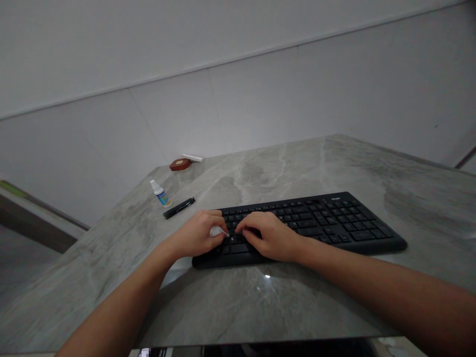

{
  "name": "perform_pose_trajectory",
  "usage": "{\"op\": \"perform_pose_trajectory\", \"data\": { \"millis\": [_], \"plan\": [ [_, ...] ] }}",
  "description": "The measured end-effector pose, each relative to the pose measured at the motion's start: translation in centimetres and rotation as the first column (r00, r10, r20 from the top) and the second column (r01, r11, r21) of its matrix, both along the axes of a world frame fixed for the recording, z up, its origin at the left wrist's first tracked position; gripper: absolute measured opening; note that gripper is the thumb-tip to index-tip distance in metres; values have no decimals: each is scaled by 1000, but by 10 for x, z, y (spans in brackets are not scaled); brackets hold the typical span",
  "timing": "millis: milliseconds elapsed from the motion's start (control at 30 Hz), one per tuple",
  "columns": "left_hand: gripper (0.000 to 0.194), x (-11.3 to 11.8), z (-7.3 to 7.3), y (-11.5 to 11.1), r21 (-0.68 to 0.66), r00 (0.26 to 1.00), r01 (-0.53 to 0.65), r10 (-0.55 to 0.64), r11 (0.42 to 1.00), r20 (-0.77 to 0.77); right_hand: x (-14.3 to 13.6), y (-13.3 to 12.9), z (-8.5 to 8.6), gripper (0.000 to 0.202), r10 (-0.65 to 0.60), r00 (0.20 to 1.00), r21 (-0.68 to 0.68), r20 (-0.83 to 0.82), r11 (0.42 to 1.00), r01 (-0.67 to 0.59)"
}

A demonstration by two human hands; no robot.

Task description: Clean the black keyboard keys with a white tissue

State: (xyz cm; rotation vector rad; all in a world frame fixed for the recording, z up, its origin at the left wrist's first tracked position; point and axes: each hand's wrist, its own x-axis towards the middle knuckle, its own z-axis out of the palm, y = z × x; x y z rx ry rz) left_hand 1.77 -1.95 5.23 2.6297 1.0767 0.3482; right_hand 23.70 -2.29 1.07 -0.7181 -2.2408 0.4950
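Note:
A black keyboard [334, 225] lies on the grey marbled table, its number pad at the right. Over its left end is my left hand [203, 233], fingers bent and closed round something small and white [217, 231], which looks like a tissue or cloth and pokes out towards the keys. Just to the right, my right hand [271, 235] rests on the middle-left keys, with thumb and fingertips brought together; whether anything sits between them is too small to tell. The two hands are close but a narrow gap parts them.
A black pen or marker [179, 208] lies left of the keyboard, beside a white spray bottle with a blue label [161, 194]. Farther back are a reddish-brown box [180, 164] and a white strip [192, 157]. The table [241, 307] meets a pale wall behind.

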Motion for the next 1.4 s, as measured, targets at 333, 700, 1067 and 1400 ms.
{"op": "perform_pose_trajectory", "data": {
  "millis": [333, 700, 1067, 1400],
  "plan": [
    [13, -1, 1, 0, -35, 1000, -1, 1, 999, 24, 0, 0, 1, 22, 2, 1000, 1, 3, 1000, -2],
    [11, -2, 0, 3, 153, 972, -137, 104, 979, 209, 1, 1, 0, 23, 6, 1000, -8, 7, 1000, -6],
    [10, 6, -3, -2, 25, 994, 69, -71, 997, 87, 0, 0, 1, 22, 4, 1000, -4, 27, 1000, -3],
    [13, 3, -6, 0, 88, 995, 82, -87, 993, 57, 0, 1, -1, 22, 4, 1000, 5, 19, 1000, -4]
  ]
}}
